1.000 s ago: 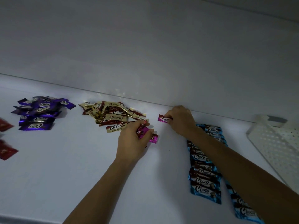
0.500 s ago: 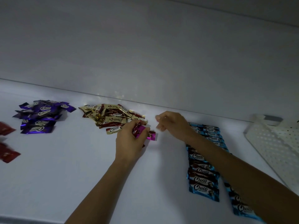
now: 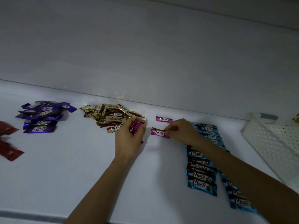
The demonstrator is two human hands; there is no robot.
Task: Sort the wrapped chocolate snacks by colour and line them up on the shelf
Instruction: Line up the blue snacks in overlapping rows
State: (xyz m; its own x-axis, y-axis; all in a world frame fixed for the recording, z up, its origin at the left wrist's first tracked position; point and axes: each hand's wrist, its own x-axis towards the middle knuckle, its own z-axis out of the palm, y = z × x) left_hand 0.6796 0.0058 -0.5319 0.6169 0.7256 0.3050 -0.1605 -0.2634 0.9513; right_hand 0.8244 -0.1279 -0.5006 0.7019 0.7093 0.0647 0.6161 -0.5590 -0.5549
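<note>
The head view, the only one, shows the right hand [image 3: 179, 131] with thumb and forefinger pinched on the right end of a pink snack [image 3: 158, 132]. That snack lies on, or just over, the white shelf [image 3: 80, 175]; I cannot tell whether it touches. It sits between the two hands, just in front of the placed pink snack [image 3: 163, 119] near the back wall. The left hand [image 3: 129, 139] is curled round a bunch of pink snacks [image 3: 135, 128], right beside the gold pile [image 3: 111, 115]. The step in hand looks like laying the second pink piece into a new row. To do it well, I would set it flat, square its ends with the piece behind, leave a small even gap, and let go only once it lies still, since the foil is light and slides easily. The blue rows [image 3: 200, 167] to the right give a good model for spacing, so the pink column should run parallel and stay apart from them. The held snack's long axis runs left to right, roughly along the back wall, with its right end dipping slightly toward the viewer. Its logo reads upright from here, as does the placed one. The purple pile [image 3: 43, 115] and red snacks [image 3: 8, 143] wait unsorted at far left.
</note>
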